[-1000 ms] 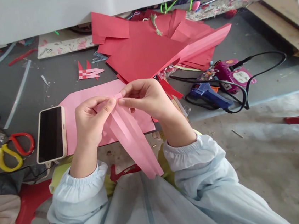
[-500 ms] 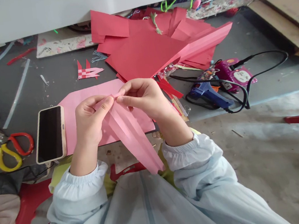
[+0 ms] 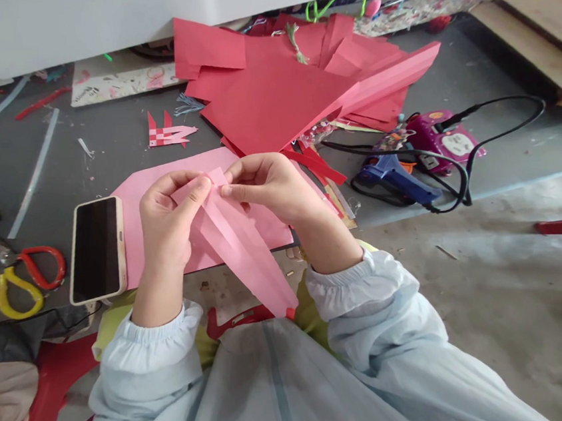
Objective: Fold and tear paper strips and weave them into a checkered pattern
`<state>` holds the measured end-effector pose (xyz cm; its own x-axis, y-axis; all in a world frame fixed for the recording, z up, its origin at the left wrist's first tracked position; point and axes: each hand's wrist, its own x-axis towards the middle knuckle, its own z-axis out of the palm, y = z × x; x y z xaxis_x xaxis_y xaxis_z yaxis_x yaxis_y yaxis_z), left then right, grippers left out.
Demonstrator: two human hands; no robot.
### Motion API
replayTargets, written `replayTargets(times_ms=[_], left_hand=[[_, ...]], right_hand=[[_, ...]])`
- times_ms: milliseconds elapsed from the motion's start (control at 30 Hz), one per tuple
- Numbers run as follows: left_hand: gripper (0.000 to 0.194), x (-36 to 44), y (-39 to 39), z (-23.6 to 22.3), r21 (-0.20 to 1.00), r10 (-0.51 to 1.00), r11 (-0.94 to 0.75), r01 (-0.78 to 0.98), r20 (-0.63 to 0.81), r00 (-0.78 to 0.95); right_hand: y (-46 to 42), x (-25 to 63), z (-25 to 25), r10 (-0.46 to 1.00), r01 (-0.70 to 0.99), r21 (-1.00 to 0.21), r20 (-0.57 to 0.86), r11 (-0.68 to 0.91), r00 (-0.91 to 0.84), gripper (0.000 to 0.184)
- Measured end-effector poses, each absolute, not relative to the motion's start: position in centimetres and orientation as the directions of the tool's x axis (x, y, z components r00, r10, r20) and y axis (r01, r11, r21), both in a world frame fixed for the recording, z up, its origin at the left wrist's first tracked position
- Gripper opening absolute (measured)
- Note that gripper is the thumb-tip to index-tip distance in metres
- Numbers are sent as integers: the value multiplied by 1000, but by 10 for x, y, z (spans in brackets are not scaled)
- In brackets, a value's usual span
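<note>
A long, creased strip of pink paper (image 3: 250, 254) hangs from my fingers and slopes down to the right over the table's front edge. My left hand (image 3: 171, 215) pinches its upper end between thumb and fingers. Close beside it, my right hand (image 3: 271, 188) pinches the same end from the other side. A small flap of the strip stands up between the two sets of fingertips. Beneath my hands lies a larger sheet of pink paper (image 3: 142, 185), partly hidden by them.
On the left are a phone (image 3: 95, 250) and red-and-yellow-handled scissors (image 3: 21, 295). Red paper sheets (image 3: 274, 97) are piled at the back, near a small woven paper fish (image 3: 170, 135). A blue glue gun (image 3: 398, 178) and a purple box (image 3: 445, 143) with black cords sit right.
The small flap at the strip's top now shows upright between my fingertips. The strip's lower end has swung slightly up and to the left. Both hands keep their pinch.
</note>
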<state>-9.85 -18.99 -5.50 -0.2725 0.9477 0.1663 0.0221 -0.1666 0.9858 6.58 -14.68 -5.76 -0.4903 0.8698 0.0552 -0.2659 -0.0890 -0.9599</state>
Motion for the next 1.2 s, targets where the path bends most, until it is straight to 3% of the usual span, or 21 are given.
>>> replayTargets(times_ms=[200,633,1033,1200], left_hand=[[27,-98,-191,-59,995,978,-82,-53,70,-198],[29,-97,-192,-59,996,972,-75,-41,64,-226],[28,-103,-190,-56,995,959,-89,-46,74,-274],[21,-101,-194,-54,998,981,-52,-30,46,-186]], right_hand=[[-148,64,-56,894,-297,-950,49,-97,-446,39],[-146,59,-66,896,-377,-925,133,-41,-424,38],[-146,65,-61,861,-236,-963,12,-126,-508,43],[-147,63,-62,880,-258,-960,26,-111,-475,40]])
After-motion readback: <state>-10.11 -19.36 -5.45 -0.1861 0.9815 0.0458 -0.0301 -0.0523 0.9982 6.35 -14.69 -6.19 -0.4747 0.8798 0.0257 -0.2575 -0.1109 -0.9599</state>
